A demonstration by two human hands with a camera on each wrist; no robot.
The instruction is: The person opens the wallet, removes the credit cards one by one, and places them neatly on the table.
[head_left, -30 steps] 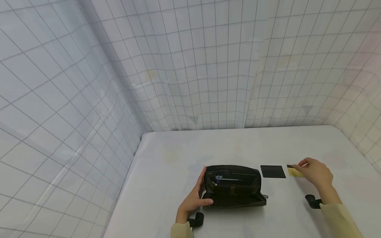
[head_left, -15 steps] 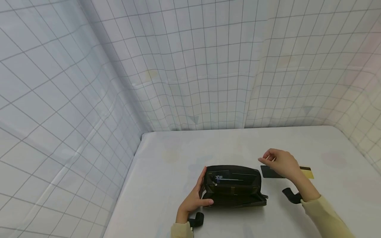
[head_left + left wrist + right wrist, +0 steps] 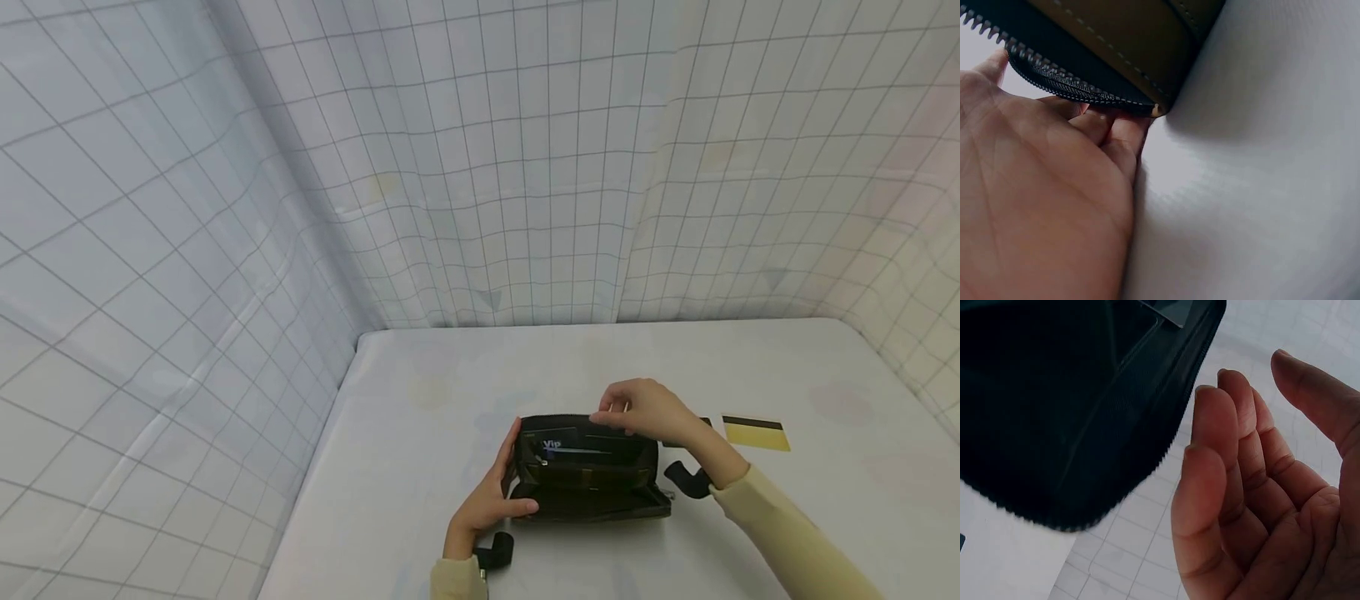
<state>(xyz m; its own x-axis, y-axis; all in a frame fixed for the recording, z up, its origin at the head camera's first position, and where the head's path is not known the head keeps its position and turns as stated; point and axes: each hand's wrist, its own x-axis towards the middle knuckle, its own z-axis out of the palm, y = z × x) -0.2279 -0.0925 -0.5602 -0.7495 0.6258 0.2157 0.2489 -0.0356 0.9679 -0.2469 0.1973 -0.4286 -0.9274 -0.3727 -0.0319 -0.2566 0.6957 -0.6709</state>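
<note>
Two hands, head view: the left hand (image 3: 483, 508) holds the left end of a dark wallet (image 3: 600, 482), which gapes on the table (image 3: 450, 375); the right hand (image 3: 641, 410), fingers bent, is at its upper edge.
Cards, head view: a yellow card (image 3: 756, 433) lies to the right; a black card (image 3: 707, 422) is mostly hidden.
Room, head view: tabletop stretches left of and beyond the wallet, toward the curtain (image 3: 487, 192).
Zipper, left wrist view: fingers curl under the wallet's corner beside the zipper (image 3: 1060, 73); it looks light and soft-sided, probably best held by its stitched ends.
Fingertips, right wrist view: near the wallet's rounded edge, thumb spread wide, nothing held.
</note>
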